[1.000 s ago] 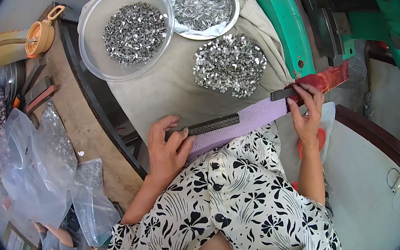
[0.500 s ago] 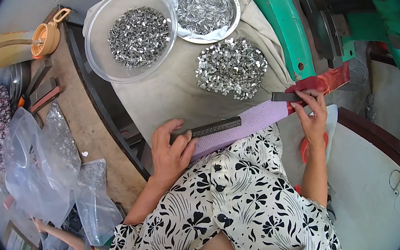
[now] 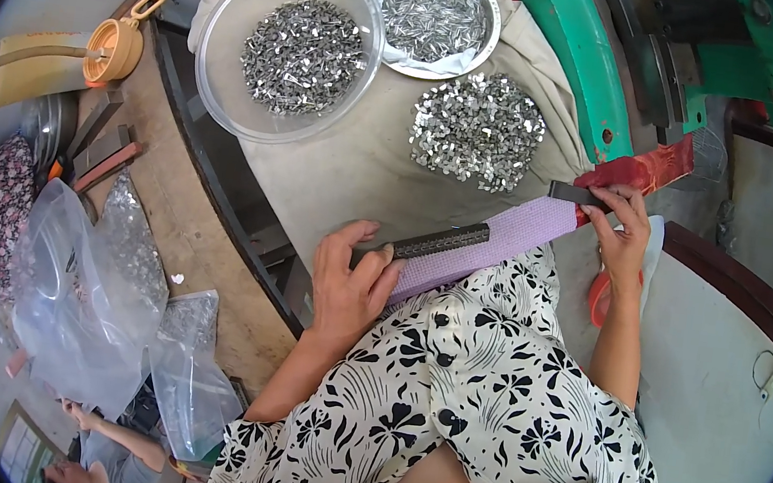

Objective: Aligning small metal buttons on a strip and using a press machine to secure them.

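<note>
Across my lap, along the table's near edge, runs a purple textured strip of cloth [image 3: 531,225]. On it lies a dark bar with a row of small slots or pieces along its top [image 3: 440,240]. My left hand [image 3: 348,280] grips this bar's left end between thumb and bent fingers. Farther right, my right hand [image 3: 624,230] pinches a plain dark flat bar [image 3: 566,192] by its right end, over the end of the purple cloth. Beyond the bars, a loose pile of small shiny metal pieces [image 3: 478,127] rests on the beige cloth [image 3: 317,180].
A clear plastic bowl [image 3: 217,90] and a lined metal bowl [image 3: 493,37] hold more small metal parts. Green machine framing [image 3: 564,56] stands at the far right. Plastic bags [image 3: 80,300] and an orange cup [image 3: 113,51] sit to the left. Another person's arm [image 3: 125,441] shows lower left.
The view has shifted, so the bowls, pile and hands appear farther right. Both hands keep the same grips on their bars. The other person at lower left shows more.
</note>
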### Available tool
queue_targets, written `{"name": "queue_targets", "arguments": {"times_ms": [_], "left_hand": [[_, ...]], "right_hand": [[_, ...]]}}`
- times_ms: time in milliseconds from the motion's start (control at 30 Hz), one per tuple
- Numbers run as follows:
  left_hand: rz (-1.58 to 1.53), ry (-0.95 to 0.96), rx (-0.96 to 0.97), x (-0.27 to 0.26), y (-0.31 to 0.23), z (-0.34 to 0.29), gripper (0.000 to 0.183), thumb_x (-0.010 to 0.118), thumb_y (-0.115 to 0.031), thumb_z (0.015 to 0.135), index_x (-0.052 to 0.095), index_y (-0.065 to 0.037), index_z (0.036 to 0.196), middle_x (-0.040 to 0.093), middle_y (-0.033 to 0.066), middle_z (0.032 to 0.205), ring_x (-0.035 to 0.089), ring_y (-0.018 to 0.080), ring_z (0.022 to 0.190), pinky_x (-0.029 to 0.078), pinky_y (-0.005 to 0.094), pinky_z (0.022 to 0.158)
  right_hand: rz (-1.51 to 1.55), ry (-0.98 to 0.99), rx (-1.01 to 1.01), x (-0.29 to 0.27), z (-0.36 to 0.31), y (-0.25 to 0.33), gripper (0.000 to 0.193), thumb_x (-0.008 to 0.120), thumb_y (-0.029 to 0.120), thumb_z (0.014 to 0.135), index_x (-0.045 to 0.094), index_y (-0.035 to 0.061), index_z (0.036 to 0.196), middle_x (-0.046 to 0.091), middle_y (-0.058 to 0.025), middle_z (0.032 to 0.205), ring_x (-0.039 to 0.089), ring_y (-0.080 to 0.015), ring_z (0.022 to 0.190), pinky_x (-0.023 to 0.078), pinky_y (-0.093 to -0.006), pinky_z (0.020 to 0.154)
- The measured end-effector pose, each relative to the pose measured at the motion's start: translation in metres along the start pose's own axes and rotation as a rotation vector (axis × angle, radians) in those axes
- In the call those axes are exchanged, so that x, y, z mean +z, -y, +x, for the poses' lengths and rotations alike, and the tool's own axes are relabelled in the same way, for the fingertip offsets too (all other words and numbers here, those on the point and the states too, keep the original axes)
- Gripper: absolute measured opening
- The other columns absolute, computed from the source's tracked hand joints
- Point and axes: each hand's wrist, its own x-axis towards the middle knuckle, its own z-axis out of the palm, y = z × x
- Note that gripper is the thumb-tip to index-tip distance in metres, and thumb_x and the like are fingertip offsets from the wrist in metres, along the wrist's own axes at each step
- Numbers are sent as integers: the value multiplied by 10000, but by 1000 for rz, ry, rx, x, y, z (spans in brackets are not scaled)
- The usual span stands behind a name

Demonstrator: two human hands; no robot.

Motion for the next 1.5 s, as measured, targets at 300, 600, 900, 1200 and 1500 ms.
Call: {"name": "queue_targets", "arguments": {"times_ms": [300, 600, 900, 1200, 1500], "left_hand": [[21, 7, 26, 0, 0, 0, 256, 813, -34, 695, 663, -6, 901, 597, 171, 1141, 604, 307, 976, 502, 391, 830], [-20, 39, -15, -3, 0, 3, 251, 798, -35, 722, 634, 5, 908, 583, 183, 1156, 598, 325, 982, 502, 391, 833], [-242, 50, -219, -15, -8, 9, 114, 668, -40, 879, 580, 27, 906, 550, 202, 1190, 608, 322, 1002, 491, 393, 867], [-154, 117, -232, -15, -15, 16, 125, 666, -40, 873, 577, 39, 837, 507, 217, 1211, 588, 328, 991, 478, 396, 868], [-123, 105, -241, -10, -22, 16, 133, 698, -21, 828, 585, 47, 808, 500, 220, 1209, 560, 338, 995, 458, 403, 881]], "right_hand": [[67, -71, 67, 1, -10, 15, 325, 818, 0, 709, 740, 15, 1024, 637, -86, 992, 622, -185, 869, 493, -273, 770], [182, 110, -59, 16, 2, 88, 325, 839, 36, 671, 750, 23, 983, 640, -70, 921, 614, -199, 871, 484, -294, 758], [169, 239, -294, 45, 18, 120, 304, 828, 93, 698, 750, 62, 990, 633, -55, 922, 607, -217, 830, 488, -320, 701], [158, 303, -341, 59, 18, 125, 275, 817, 110, 707, 750, 85, 972, 607, -40, 893, 596, -223, 804, 500, -341, 677], [139, 319, -319, 58, 14, 121, 300, 803, 121, 714, 739, 89, 1005, 610, -52, 941, 605, -240, 865, 514, -349, 729]]}}
